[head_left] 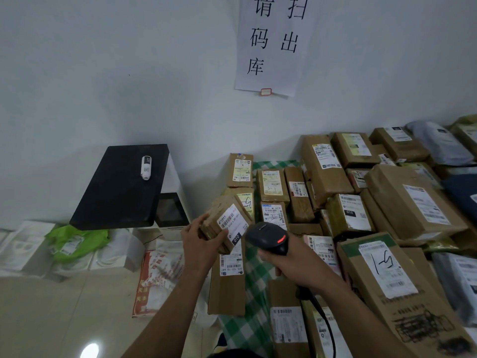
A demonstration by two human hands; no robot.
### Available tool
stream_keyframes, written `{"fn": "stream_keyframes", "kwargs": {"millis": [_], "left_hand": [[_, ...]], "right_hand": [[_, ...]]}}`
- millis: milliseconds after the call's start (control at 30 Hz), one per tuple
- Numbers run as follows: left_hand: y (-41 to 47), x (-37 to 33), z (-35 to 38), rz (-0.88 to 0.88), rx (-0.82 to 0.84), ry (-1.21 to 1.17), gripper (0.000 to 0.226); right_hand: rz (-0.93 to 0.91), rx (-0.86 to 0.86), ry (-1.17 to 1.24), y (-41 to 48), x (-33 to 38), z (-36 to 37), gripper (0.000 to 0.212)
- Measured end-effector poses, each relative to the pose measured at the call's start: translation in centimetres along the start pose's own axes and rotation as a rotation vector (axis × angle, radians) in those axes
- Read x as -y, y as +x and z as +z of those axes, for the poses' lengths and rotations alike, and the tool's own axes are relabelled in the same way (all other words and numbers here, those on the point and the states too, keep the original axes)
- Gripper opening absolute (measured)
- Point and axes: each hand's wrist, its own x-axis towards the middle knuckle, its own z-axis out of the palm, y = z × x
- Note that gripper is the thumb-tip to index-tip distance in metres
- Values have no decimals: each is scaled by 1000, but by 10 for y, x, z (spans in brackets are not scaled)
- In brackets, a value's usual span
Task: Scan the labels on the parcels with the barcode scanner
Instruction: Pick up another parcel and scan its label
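The right hand (291,264) grips the black scanner (268,237), its red light on, just beside a small parcel (214,215) that the left hand (198,244) holds tilted, fingers curled round it, white label (231,222) facing up. Beyond them many labelled parcels (320,171) crowd the checked tabletop (254,280) up to the wall (180,99).

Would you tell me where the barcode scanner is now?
Head view, right of centre: the barcode scanner is gripped in the right hand, beside the small parcel held by the left hand.
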Motion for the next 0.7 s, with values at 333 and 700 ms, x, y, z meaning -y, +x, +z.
{"fn": "stream_keyframes", "kwargs": {"millis": [333,700], "left_hand": [[73,-38,34,-156,90,-390,34],[234,-65,134,-309,68,-307,41]], "right_hand": [[56,-61,64,57,19,-49,37],[201,-122,40,157,4,-88,15]]}}
